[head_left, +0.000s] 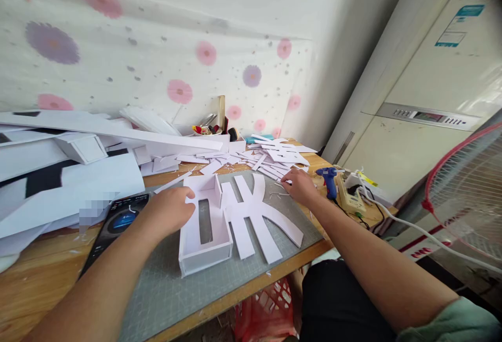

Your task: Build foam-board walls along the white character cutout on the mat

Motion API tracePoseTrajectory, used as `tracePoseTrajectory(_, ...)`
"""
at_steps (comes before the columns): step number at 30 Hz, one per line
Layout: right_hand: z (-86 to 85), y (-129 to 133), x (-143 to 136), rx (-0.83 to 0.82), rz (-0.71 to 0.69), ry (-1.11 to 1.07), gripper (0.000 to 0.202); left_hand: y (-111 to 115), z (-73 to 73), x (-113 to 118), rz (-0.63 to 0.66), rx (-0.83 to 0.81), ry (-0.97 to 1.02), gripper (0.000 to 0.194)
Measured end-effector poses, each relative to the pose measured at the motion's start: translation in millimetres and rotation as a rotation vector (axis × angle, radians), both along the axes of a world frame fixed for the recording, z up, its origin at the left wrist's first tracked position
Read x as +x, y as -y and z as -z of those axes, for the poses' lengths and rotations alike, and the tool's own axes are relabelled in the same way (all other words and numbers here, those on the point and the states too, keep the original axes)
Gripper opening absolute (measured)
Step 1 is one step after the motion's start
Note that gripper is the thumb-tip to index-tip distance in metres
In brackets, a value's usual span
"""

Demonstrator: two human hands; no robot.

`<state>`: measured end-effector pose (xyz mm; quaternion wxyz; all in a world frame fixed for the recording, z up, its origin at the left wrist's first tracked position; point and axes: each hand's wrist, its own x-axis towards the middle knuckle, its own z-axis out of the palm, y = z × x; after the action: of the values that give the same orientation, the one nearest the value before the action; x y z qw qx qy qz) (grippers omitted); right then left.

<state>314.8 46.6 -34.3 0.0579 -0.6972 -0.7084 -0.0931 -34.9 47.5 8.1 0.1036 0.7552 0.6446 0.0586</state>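
My left hand (172,210) is closed on the left wall of a white foam-board box (206,263), which has a rectangular slot in its base. The box rests on a grey cutting mat (164,292). Against its right side lies a flat white cut-out character (251,211) with several curved and straight strokes. Beyond that, my right hand (301,187) is at the mat's far right, fingertips drawn together beside thin white scraps (279,194). Whatever may be between those fingers is too small to make out.
White offcuts (274,156) are heaped at the back, with large white letter pieces (70,190) at left. A dark tablet-like panel (112,227) lies under my left forearm. A blue glue gun (330,181) and a power strip (350,197) stand right, near a fan (466,190).
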Motion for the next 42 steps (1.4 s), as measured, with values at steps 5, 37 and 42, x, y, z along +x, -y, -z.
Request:
tracePoseTrajectory(5, 7.4, -13, -14, -0.05, 0.008, 0.027, 0.025, 2, 1.7, 2, 0.025, 0.016, -0.048, 0.036)
tracePoseTrajectory(37, 9.3, -13, -21, -0.095, 0.009, 0.011, 0.015, 9, 13.9, 8, 0.272, 0.355, 0.21, 0.034)
tracePoseTrajectory(42, 2.4, -14, -16, -0.026, 0.123, -0.081, 0.022, 9, 11.6, 7, 0.223, 0.342, 0.206, 0.034)
